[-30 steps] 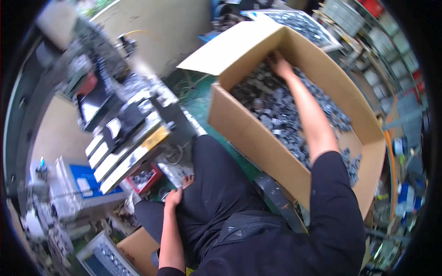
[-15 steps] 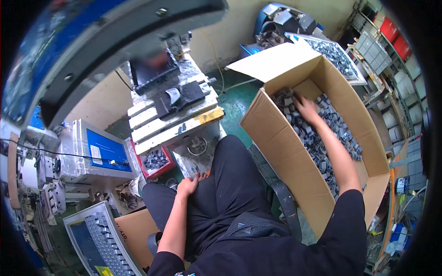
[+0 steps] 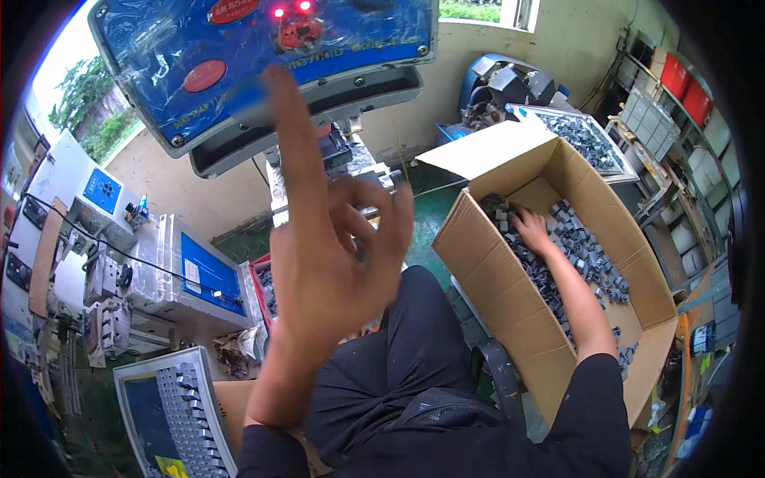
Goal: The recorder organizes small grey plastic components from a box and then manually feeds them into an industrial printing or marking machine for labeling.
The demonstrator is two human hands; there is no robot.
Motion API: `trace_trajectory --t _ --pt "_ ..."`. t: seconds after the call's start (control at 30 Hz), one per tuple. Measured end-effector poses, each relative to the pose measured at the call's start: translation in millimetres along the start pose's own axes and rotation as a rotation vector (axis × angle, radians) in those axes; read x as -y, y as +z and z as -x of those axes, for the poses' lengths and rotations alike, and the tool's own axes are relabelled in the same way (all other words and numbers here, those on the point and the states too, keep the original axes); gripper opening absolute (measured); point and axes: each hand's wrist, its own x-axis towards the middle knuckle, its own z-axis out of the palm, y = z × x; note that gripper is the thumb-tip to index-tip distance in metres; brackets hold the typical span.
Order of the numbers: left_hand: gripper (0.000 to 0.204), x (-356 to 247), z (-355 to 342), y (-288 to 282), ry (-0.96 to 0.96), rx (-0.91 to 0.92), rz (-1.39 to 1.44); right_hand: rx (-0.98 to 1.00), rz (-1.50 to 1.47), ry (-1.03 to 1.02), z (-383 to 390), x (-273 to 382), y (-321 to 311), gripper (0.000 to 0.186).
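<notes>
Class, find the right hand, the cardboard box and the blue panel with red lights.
Right hand (image 3: 531, 231): head view, back of the hand.
Cardboard box (image 3: 506, 299): head view, outer left wall.
Blue panel (image 3: 249, 48): head view, its blue face.

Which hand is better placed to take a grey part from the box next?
Likely the right hand: it's among grey parts in the box; the left hand is raised before the blue machine.

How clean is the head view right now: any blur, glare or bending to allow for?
Head view: the raised left hand is blurred; the right hand among the grey parts looks sharper. Head view: glare streaks the blue panel; bright sky at upper left washes out. Head view: the cardboard box's right edge bows.
</notes>
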Motion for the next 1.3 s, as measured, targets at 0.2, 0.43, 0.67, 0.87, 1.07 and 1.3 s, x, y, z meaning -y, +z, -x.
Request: trace_trajectory --t 0.2,0.43,0.67,0.87,1.07,1.3 --pt "0.09 7.9 -22.9 -2.4 0.102 -0.062 -0.258 0.026 -0.001 0.017 1.2 10.4 -2.5 0.054" --pt "0.083 -9.1 -20.1 -3.0 0.02 -0.081 -0.463 0.043 0.006 0.046 -0.3 8.5 -1.0 0.055" --pt "0.06 15.2 -5.3 9.0 0.116 -0.082 -0.127 0.094 0.103 0.119 8.7 -1.4 -12.5 0.052" --pt "0.03 192.5 162.5 23.4 -0.395 0.296 -0.218 -0.124 -0.232 -0.125 23.8 -19.5 -59.3 0.059" --pt "0.022 325.9 318.7 -3.2 -0.658 0.366 -0.213 -0.123 0.375 0.423 142.9 -158.6 -141.0 0.037" --pt "0.023 329.1 312.3 13.7 -0.827 0.431 -0.293 -0.327 0.307 0.67 193.8 -209.8 -112.1 0.038"
